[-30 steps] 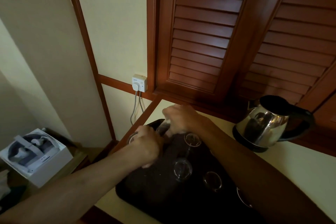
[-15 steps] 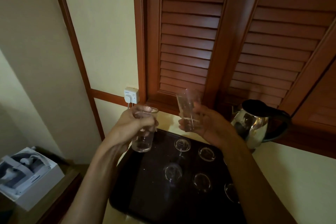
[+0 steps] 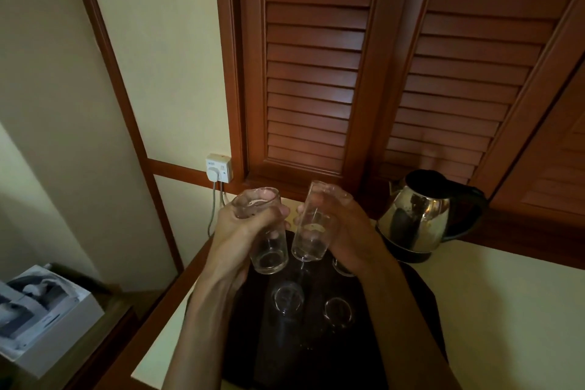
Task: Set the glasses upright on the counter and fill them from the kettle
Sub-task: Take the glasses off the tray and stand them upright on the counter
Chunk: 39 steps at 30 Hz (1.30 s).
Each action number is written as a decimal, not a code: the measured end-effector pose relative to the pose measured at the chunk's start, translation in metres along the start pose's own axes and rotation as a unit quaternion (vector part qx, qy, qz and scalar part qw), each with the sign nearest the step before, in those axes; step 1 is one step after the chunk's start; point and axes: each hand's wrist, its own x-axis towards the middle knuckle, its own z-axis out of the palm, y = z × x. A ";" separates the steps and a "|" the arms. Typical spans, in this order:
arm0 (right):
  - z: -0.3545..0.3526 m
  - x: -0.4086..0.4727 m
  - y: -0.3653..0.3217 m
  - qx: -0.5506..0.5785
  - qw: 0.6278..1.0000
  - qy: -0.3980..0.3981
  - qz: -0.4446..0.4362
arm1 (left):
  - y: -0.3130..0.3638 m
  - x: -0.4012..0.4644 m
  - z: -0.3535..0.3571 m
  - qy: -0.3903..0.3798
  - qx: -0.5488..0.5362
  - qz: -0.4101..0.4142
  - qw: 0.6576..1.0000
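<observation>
My left hand grips a clear glass, mouth up, in the air above the dark tray. My right hand holds a second clear glass, also mouth up and tilted slightly left. The two glasses nearly touch. Below them on the tray stand more glasses upside down, one at the middle and one to its right; a third is partly hidden under my right wrist. The steel kettle with a black handle sits on its base on the cream counter, right of my hands.
Wooden louvred doors rise behind the counter. A white wall socket with a plugged cable is at the back left. A white box lies on a lower wooden surface at the far left.
Both hands lifted a glass each off the tray and turned them mouth up. Since half a second ago the two glasses have come closer together.
</observation>
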 end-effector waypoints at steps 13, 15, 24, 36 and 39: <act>-0.094 -0.084 -0.030 -0.077 0.981 0.130 -0.125 | -0.028 -0.041 0.105 -0.072 0.030 0.090 0.993; -0.121 -0.106 -0.041 -0.090 0.977 0.136 -0.139 | -0.037 -0.054 0.137 -0.089 0.023 0.098 0.991; -0.242 -0.185 -0.052 -0.154 0.957 0.193 -0.153 | -0.125 -0.125 0.263 -0.141 0.095 0.089 0.981; -0.332 -0.202 0.002 -0.196 0.967 0.153 -0.048 | -0.215 -0.171 0.317 -0.110 0.142 0.020 0.984; -0.337 -0.197 0.001 -0.206 0.966 0.149 -0.035 | -0.219 -0.173 0.322 -0.095 0.144 0.020 0.985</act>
